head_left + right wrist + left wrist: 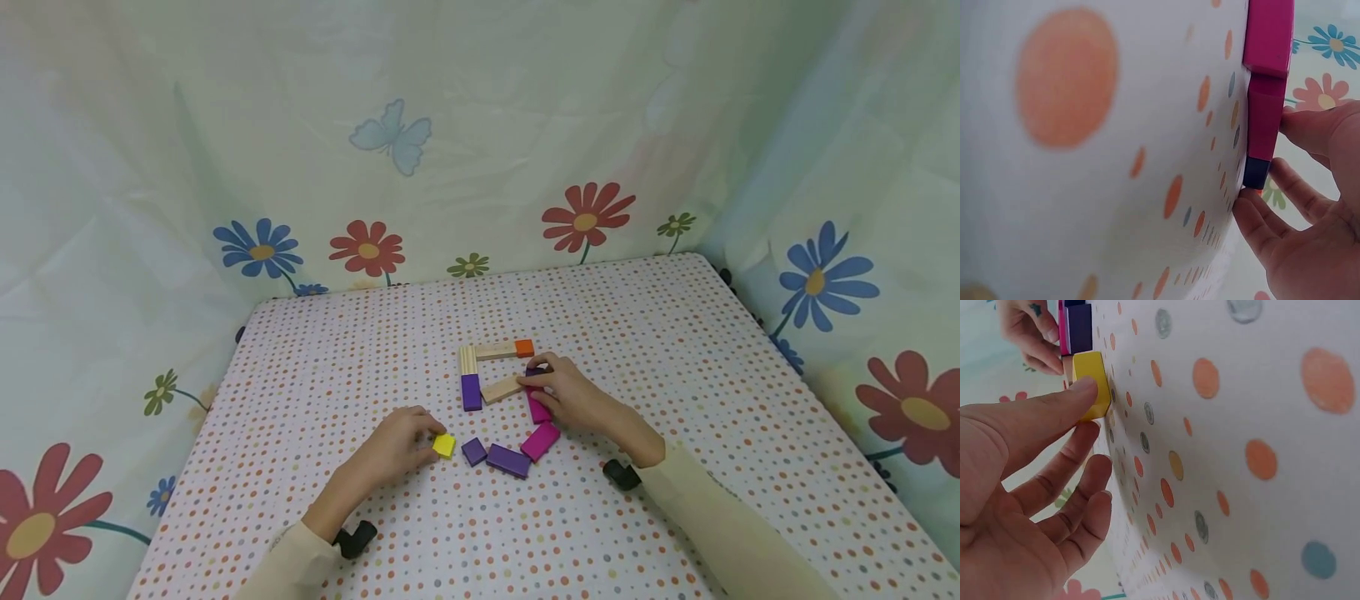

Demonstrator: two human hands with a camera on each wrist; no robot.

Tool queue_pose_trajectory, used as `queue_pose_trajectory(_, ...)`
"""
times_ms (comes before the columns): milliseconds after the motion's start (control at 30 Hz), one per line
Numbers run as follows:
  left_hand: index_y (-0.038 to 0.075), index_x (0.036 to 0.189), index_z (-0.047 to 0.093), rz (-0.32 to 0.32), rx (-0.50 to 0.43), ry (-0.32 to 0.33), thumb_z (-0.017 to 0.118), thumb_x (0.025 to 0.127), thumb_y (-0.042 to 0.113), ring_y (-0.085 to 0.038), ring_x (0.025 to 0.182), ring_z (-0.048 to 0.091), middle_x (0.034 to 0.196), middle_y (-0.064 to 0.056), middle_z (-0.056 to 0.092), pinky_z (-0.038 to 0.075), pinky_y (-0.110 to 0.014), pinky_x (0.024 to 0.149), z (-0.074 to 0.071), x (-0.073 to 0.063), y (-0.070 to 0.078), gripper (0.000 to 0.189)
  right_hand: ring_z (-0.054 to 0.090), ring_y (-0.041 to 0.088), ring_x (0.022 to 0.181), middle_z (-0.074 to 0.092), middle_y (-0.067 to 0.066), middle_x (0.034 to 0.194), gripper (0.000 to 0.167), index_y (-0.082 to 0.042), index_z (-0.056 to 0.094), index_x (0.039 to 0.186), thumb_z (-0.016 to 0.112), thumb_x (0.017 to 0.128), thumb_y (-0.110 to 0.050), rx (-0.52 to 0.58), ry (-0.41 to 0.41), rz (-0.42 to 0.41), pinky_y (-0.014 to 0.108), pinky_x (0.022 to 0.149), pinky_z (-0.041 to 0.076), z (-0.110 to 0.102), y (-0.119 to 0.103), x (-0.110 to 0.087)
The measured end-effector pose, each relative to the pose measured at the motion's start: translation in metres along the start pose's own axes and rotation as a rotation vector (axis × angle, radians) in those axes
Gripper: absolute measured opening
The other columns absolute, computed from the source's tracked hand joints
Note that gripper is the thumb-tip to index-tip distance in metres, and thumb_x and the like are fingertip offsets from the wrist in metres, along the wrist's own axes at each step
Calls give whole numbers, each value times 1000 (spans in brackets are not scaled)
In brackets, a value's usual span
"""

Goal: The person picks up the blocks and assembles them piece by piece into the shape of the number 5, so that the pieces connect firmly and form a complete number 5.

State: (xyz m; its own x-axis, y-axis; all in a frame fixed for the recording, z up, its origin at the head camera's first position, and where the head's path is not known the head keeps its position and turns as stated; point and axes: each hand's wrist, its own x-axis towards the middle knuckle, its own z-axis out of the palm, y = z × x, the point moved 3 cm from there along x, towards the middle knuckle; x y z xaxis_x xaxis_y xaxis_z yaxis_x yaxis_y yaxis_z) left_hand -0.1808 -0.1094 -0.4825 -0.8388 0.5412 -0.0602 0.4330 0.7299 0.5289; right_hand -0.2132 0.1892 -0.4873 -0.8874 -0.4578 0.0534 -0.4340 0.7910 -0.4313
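Note:
My left hand (397,444) pinches a yellow block (444,446), its thumb lying on the block's face in the left wrist view. A small purple block (474,452) lies just right of it. My right hand (572,394) touches a magenta block (538,407) and a dark purple block (536,372) joined end to end with it. In the right wrist view, the thumb rests by the magenta block (1265,119), while other fingertips reach the dark block (1256,173) and its far end. A plain wooden block (501,389) lies left of these, partly behind the fingers.
A second magenta block (540,442) and a purple block (508,461) continue the curve. Farther back lie a plain block (495,352), an orange block (524,348), a striped wooden piece (468,360) and another purple block (471,392). A dotted cloth (337,358) covers the table.

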Motion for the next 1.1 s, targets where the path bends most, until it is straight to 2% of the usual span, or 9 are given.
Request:
queue_pose_trajectory(133,9,121,78,28,-18,-7,83,90,10,-17,100,65,118,-4,75,56,-32,85,1,2,1,31,54,40,129,52,21,149,36,-10,69,142,61,106,-7,-7,4,-8,50,99,49,0,0,0)
queue_pose_trajectory(267,9,124,77,45,-9,-14,80,92,9,-19,104,66,121,-5,75,58,-37,89,4,4,2,32,55,39,126,52,22,148,36,-9,69,141,62,106,-6,-8,10,-25,49,96,49,-1,-1,-2)
queue_pose_trajectory(767,12,132,73,82,-21,1,74,98,8,-13,102,63,120,1,72,56,-29,84,8,1,5,34,55,38,126,52,22,149,36,-10,69,141,61,106,-8,6,4,-19,45,94,48,-2,-1,-1)
queue_pose_trajectory(900,11,137,70,60,-26,37,73,98,8,-14,101,63,124,-2,71,56,-29,83,6,-2,4,39,55,38,125,52,22,149,36,-9,69,141,62,106,-7,0,2,-21,46,94,49,-2,-2,0)
queue_pose_trajectory(1100,10,133,72,-5,-54,147,70,100,7,-18,101,65,125,-3,72,55,-33,84,-3,-4,1,33,56,36,124,53,21,148,35,-9,70,140,63,106,-10,-13,-10,-6,45,93,49,-4,-5,0)
